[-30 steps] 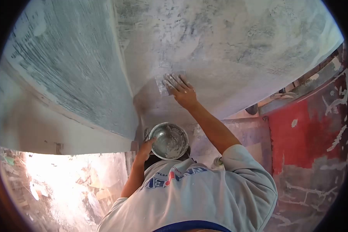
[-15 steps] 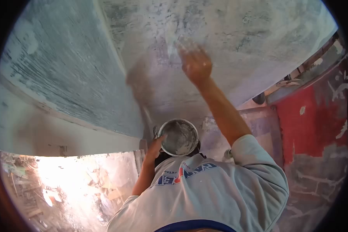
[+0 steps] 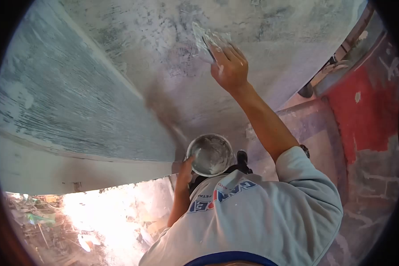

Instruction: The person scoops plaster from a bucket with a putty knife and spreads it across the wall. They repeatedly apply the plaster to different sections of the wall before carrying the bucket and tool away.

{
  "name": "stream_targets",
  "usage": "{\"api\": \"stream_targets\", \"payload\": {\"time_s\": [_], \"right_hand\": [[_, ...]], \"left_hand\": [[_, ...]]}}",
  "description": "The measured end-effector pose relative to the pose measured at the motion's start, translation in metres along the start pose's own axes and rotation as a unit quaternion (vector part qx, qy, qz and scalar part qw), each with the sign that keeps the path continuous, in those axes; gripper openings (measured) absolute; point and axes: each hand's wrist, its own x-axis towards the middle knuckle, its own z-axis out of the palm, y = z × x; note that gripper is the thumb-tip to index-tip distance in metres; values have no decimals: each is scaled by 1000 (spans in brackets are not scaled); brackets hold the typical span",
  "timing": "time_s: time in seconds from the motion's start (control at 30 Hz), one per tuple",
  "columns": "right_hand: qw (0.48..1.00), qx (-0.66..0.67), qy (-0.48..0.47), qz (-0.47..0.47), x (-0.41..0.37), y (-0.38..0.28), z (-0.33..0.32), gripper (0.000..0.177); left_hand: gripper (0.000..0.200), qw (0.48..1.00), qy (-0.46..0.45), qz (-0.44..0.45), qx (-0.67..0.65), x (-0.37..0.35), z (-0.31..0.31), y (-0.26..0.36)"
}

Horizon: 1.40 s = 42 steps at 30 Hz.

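Observation:
My right hand [image 3: 230, 68] is raised to the grey, patchy plastered wall [image 3: 164, 33], its fingers closed round a putty scraper. The scraper [image 3: 201, 36] has a thin flat blade smeared with pale paste, and it lies close against the wall. Lower down, in front of my chest, my left hand [image 3: 185, 171] grips the rim of a round metal bowl [image 3: 210, 160], thumb over the edge. Grey, wet-looking paste coats the inside of the bowl.
On the left a second wall face [image 3: 71, 97] with streaky grey coating meets this one at a corner. Below it, bright light falls on scattered debris [image 3: 40, 221]. A red-painted wall patch [image 3: 363, 115] is at right. A dark shoe [image 3: 242, 158] shows beyond the bowl.
The view has shifted, so the walls sit further left. My right hand has turned, and the scraper blade shows more clearly at the wall. My left hand still holds the bowl.

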Motion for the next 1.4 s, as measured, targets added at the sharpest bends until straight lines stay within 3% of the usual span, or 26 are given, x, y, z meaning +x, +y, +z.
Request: {"api": "stream_targets", "payload": {"time_s": [0.1,0.17,0.23,0.27,0.37,0.43,0.5,0.57,0.63,0.67,0.77,0.8,0.9,0.93,0.97,1.03,1.07,1.1,1.17,1.2,1.27,1.33,1.37,1.4], "right_hand": [[998,-26,19,-47,-20,-12,45,29],[997,4,-20,-77,-62,-18,76,29],[995,7,-64,-70,-88,-29,76,29],[991,12,-115,-64,-103,-38,74,30],[987,46,-143,-62,-131,-36,65,32],[958,45,-266,94,-148,-15,46,23],[991,-3,50,128,-129,16,35,11],[903,41,81,421,-89,18,9,12],[889,104,198,400,-50,8,12,15],[918,73,151,361,-55,12,28,30],[969,-13,123,215,-51,-24,70,33],[980,-31,105,165,-48,-43,74,34],[996,62,8,67,-76,-91,105,35],[992,115,-20,42,-82,-101,103,35],[992,113,-25,44,-88,-105,94,35],[971,147,-144,124,-93,-110,83,35],[972,182,-85,123,-102,-101,82,39],[972,161,-102,141,-113,-88,74,39],[966,127,-109,198,-100,-57,39,36],[958,117,-102,240,-91,-39,27,34],[972,38,-38,230,-79,2,19,33],[993,-19,102,59,-55,25,31,35],[998,-18,25,54,-65,29,41,36],[998,-36,32,31,-75,27,57,34]], "left_hand": [[44,1000,-12,-21,11,1,12,2],[47,999,1,-28,28,-1,19,7],[49,999,-16,22,42,-12,28,14],[49,999,-6,7,33,-11,26,13],[47,999,-20,-31,17,-13,17,14],[47,1000,2,-19,20,-11,11,6],[47,999,16,49,3,-21,15,9],[46,995,4,94,27,-26,13,11],[46,1000,8,1,-7,-21,7,7],[46,1000,-13,-1,-6,-19,5,8],[42,999,16,-13,-29,-16,6,7],[41,998,25,34,-37,-30,16,15],[43,998,22,53,-1,-3,-6,-4],[40,1000,23,-6,-6,-16,2,7],[40,1000,22,-12,-7,-23,6,11],[40,999,31,2,20,-27,12,19],[40,996,86,-6,19,-27,13,18],[40,996,84,-10,23,-20,5,9],[38,998,9,24,-52,5,-14,-10],[39,999,19,31,-19,-14,-5,4],[41,999,17,12,-35,-16,-7,1],[45,999,2,-11,-35,-38,6,16],[45,999,0,-12,-30,-36,8,16],[45,999,-11,-5,-33,-33,8,14]]}}
